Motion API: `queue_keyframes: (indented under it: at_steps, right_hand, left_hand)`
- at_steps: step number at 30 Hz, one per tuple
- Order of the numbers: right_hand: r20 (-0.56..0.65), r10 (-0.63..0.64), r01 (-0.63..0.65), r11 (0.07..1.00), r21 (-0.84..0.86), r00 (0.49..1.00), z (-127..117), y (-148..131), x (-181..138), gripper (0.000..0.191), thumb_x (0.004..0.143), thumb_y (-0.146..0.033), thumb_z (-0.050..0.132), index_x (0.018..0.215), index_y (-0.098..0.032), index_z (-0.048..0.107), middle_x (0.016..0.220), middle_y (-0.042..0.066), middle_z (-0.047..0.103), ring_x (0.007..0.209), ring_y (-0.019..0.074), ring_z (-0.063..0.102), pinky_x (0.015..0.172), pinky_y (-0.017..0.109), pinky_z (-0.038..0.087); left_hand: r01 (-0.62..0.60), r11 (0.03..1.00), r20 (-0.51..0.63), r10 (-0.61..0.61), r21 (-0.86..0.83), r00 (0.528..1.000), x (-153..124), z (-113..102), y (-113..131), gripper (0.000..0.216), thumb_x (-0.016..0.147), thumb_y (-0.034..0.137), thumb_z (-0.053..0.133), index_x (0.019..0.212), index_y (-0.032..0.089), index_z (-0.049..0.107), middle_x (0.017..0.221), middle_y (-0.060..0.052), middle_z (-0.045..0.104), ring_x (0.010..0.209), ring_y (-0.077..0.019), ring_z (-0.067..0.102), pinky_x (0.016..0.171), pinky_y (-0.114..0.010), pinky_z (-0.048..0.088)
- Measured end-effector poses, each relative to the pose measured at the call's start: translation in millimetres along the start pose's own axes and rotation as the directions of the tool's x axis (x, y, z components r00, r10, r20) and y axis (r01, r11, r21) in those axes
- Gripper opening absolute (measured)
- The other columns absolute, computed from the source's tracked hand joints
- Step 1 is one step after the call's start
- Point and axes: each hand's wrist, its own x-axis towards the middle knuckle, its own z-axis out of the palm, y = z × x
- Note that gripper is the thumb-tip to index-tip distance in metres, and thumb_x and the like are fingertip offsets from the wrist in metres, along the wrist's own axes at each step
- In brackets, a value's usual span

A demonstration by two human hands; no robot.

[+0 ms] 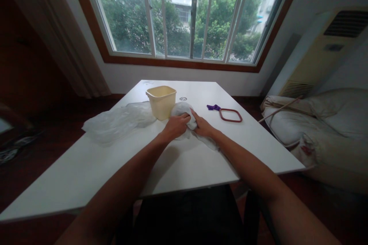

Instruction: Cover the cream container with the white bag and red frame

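My left hand (176, 126) and my right hand (202, 125) are close together over the middle of the white table. Both have their fingers closed on a bunched, whitish plastic bag (181, 108), and part of it trails under my right wrist. Just left of the bag stands a cream-coloured plastic bin (161, 104), upright with its opening facing up. To the right lie a reddish-brown rounded rectangular ring (231, 121) and a small crumpled purple piece (213, 107) touching or nearly touching it.
A large crumpled sheet of clear plastic (115, 122) spreads over the left side of the white table (184, 168). Behind the bin is a small dark ring-shaped item or mark (183, 98). Bulky pale sacks (330, 122) with a thin stick sit right of the table.
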Motion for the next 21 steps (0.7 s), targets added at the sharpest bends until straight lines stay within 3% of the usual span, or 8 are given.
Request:
queue_keyframes:
  at_steps: [3,6,10,14,17,21]
  right_hand:
    - [0.068,0.072,-0.066,0.995,-0.08,0.995,-6.2,-4.0,-0.9,0.102,0.072,-0.013,0.06,0.159,-0.017,0.008,0.13,0.015,0.064,0.106,0.0249,0.064,0.09,0.036,0.049]
    - [0.05,0.091,-0.081,0.982,-0.168,0.995,-19.9,-12.6,-4.7,0.097,0.069,-0.01,0.06,0.157,-0.017,0.021,0.116,0.013,0.07,0.094,0.0248,0.066,0.083,0.035,0.05]
    - [-0.031,-0.043,0.036,0.983,-0.18,0.999,-32.5,-25.5,-9.4,0.089,0.063,-0.006,0.057,0.149,-0.021,0.042,0.11,0.008,0.071,0.092,0.0233,0.067,0.082,0.032,0.05]
    - [0.066,-0.164,0.169,0.982,-0.083,0.984,-30.7,-30.7,-9.1,0.071,0.061,-0.005,0.055,0.13,-0.022,0.063,0.117,0.007,0.072,0.102,0.0236,0.068,0.089,0.033,0.05]
    - [0.099,-0.108,0.117,0.989,-0.092,0.989,-28.6,-26.3,-7.9,0.062,0.063,-0.006,0.056,0.122,-0.02,0.069,0.117,0.008,0.073,0.105,0.025,0.068,0.093,0.035,0.049]
    - [0.145,-0.013,0.032,0.992,-0.124,0.989,-31.3,-16.8,-8.7,0.049,0.068,-0.008,0.057,0.114,-0.019,0.073,0.107,0.006,0.076,0.095,0.0232,0.071,0.086,0.031,0.05]
  left_hand:
    - [-0.052,0.997,0.024,0.053,-0.055,0.998,-0.1,7.3,-2.8,0.033,0.083,0.007,0.044,0.107,0.017,0.065,0.116,-0.011,0.068,0.092,-0.023,0.067,0.073,-0.03,0.05]
    - [-0.068,0.989,0.054,0.075,-0.129,0.996,-0.1,11.7,-5.1,0.036,0.079,0.006,0.046,0.107,0.016,0.066,0.114,-0.012,0.07,0.095,-0.0246,0.067,0.077,-0.032,0.051]
    - [-0.042,0.973,0.116,0.07,-0.229,0.991,-0.9,16.1,-2.3,0.028,0.078,0.009,0.049,0.097,0.015,0.07,0.102,-0.013,0.073,0.093,-0.0261,0.069,0.079,-0.033,0.052]
    - [-0.056,0.958,0.131,0.096,-0.281,0.987,-2.7,24.4,0.5,0.026,0.078,0.015,0.055,0.098,0.016,0.071,0.101,-0.011,0.074,0.091,-0.026,0.069,0.079,-0.033,0.052]
    - [-0.065,0.953,0.107,0.101,-0.295,0.989,-3.4,29.2,-1.0,0.028,0.078,0.016,0.054,0.099,0.017,0.072,0.102,-0.01,0.075,0.092,-0.0257,0.07,0.08,-0.032,0.052]
    - [-0.074,0.94,0.079,0.106,-0.333,0.991,-3.9,28.6,-3.8,0.029,0.079,0.015,0.052,0.1,0.018,0.072,0.103,-0.009,0.075,0.092,-0.0255,0.069,0.079,-0.031,0.05]
